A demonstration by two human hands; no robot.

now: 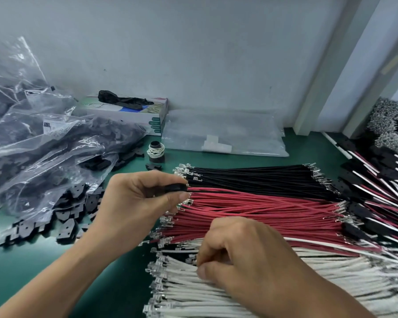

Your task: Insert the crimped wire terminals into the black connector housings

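Note:
My left hand (138, 198) pinches a black connector housing (176, 187) between thumb and fingers, just left of the wire bundles. A thin black wire runs from the housing to the right. Black wires (251, 177), red wires (262, 210) and white wires (331, 285) lie in side-by-side rows with crimped metal terminals (157, 267) at their left ends. My right hand (246, 260) rests on the white wires with fingers curled, pinching a white wire (182, 265) near its terminal end. Loose black housings (64, 226) are heaped at the left.
Clear plastic bags (44, 138) of black housings fill the left side. A tissue box (133, 113) with a black glove on it, a small spool (156, 151) and a flat clear bag (223, 131) stand at the back. Finished wire assemblies (381, 180) pile up at the right on the green mat (32, 267).

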